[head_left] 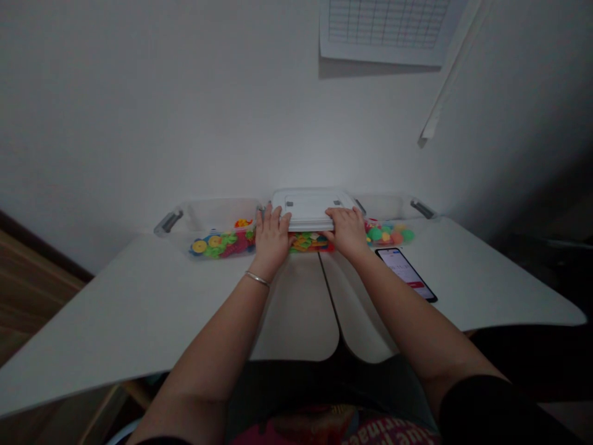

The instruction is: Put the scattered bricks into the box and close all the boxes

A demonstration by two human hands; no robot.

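Note:
A small stack of white plastic lids [308,213] lies over the middle clear box [319,250], with colourful plastic pieces [308,241] visible below the front edge. My left hand [272,238] grips the left front corner, fingers forward over the edge and the thumb lower down. At the right front corner, my right hand [347,232] has its fingers on top and its thumb under the rim. A silver bangle [257,279] circles my left wrist.
A clear box [204,213] with bright pieces stands on the left. Another clear box [389,207] with round coloured pieces is on the right. A lit phone [407,275] lies on the white table [185,309], which has a central seam. Behind is a wall with a printed sheet [389,31].

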